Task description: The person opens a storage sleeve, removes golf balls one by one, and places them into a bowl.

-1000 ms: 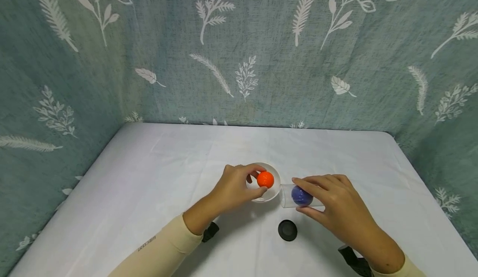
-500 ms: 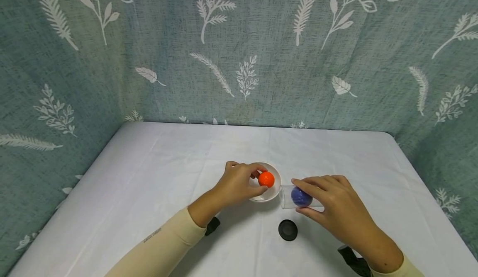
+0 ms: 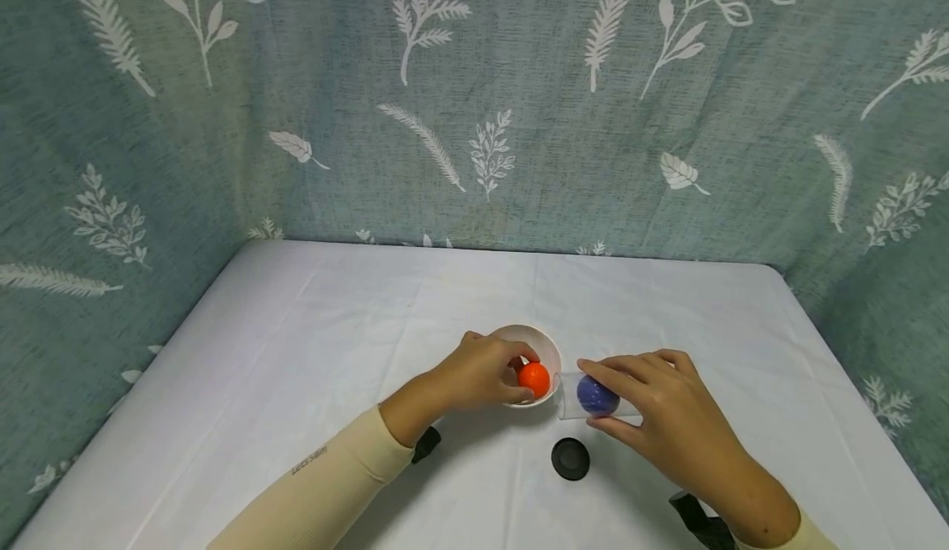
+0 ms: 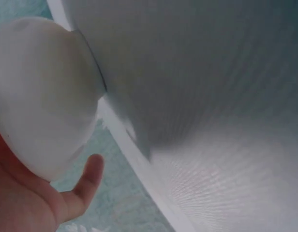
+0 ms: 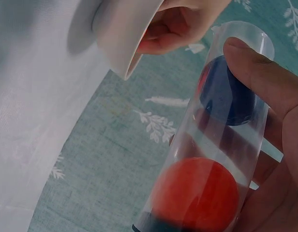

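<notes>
— What do my hands hold?
— Your left hand (image 3: 482, 373) pinches the orange ball (image 3: 534, 379) at the bowl (image 3: 544, 344); your right hand (image 3: 663, 418) curls round the clear tube (image 3: 593, 395), blue ball (image 3: 597, 394) inside, mid-table near its front edge.

Both forearms, in cream sleeves, reach forward over the counter (image 3: 296, 328). The left hand (image 3: 482, 373) lies knuckles up, fingers curled and pinching at the fingertips. The right hand (image 3: 660, 418) lies just beside it, thumb and fingers curled in a grip.
</notes>
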A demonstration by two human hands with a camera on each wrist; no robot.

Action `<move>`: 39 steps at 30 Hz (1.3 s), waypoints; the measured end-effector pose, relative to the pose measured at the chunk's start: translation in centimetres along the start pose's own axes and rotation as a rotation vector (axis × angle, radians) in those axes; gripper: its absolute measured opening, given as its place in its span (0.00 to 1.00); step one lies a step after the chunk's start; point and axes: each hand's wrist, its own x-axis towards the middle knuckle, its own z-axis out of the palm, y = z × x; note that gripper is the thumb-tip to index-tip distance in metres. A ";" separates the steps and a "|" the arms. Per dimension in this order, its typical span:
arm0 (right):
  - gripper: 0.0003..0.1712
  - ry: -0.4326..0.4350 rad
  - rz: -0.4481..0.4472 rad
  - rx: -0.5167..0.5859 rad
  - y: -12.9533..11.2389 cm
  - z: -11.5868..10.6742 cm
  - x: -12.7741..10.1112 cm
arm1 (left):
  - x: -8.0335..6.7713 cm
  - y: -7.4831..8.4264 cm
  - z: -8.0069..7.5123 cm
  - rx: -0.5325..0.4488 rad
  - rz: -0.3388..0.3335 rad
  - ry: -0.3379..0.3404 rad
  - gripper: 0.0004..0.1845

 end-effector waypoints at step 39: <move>0.42 0.017 0.001 -0.001 0.0 -0.4 -0.1 | -5.0 5.5 0.0 -0.434 0.124 0.394 0.09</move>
